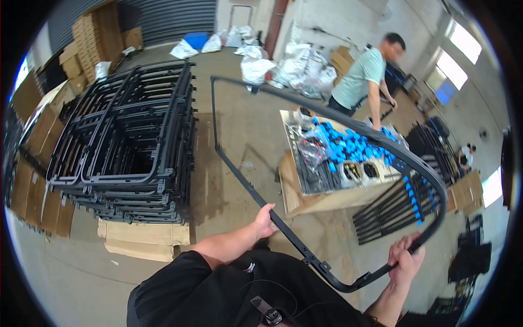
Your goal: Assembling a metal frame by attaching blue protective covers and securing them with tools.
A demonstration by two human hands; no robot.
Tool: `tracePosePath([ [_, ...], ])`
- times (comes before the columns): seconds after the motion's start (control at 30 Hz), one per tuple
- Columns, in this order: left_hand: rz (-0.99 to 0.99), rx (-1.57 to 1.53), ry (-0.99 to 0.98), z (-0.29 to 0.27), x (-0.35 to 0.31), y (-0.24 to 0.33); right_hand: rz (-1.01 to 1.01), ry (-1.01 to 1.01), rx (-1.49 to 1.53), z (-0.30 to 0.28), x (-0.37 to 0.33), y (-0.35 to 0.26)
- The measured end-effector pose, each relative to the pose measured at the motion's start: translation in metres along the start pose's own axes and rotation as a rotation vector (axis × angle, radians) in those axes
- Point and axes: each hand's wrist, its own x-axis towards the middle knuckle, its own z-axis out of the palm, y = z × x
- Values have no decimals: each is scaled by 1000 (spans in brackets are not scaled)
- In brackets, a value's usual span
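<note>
I hold up a large black metal tube frame (pixel 291 236) with rounded corners and small brackets along its near bar. It tilts across the space before me, one end toward the back left and the other curving down at my right. My left hand (pixel 265 221) is closed around the near bar at its middle. My right hand (pixel 406 256) grips the frame by its near right corner, fingers wrapped around the tube. Beyond the frame, partly crossed by its far bar, lie many small blue pieces (pixel 354 146) on a worktable (pixel 313 203).
Left of me rises a stack of similar black frames (pixel 121 179), with flat cardboard (pixel 143 233) at its foot. Black bars (pixel 376 218) lean beside the table's right. Behind it a co-worker (pixel 359 82) in a light green shirt stands reaching over. White sacks (pixel 308 68) lie at the back wall.
</note>
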Motion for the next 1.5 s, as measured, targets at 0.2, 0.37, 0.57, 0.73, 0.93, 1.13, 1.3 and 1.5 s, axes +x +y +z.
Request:
tracePosePath([
  [0.2,157,603,295,-76,24,-57,217,-120,-533,43,-11,-9],
  [0.37,1322,1054,168,17,-61,3,355,-323,-700,12,-8,37],
  [0.57,1540,1328,-302,178,-121,5,442,-578,-942,-23,29,49],
  [0.73,1003,1604,-670,256,-59,-68,277,-721,-980,-110,83,68],
  [0.93,1098,1447,-336,322,10,-140,-8,-964,-1018,-214,202,102],
  [1.13,1126,1329,-76,361,76,-174,-274,-946,-851,-257,314,149],
  [1.3,1151,1234,48,345,139,-189,-196,-1062,-913,-257,368,183],
  [1.5,1107,1275,88,318,202,-185,-204,-1109,-990,-242,399,247],
])
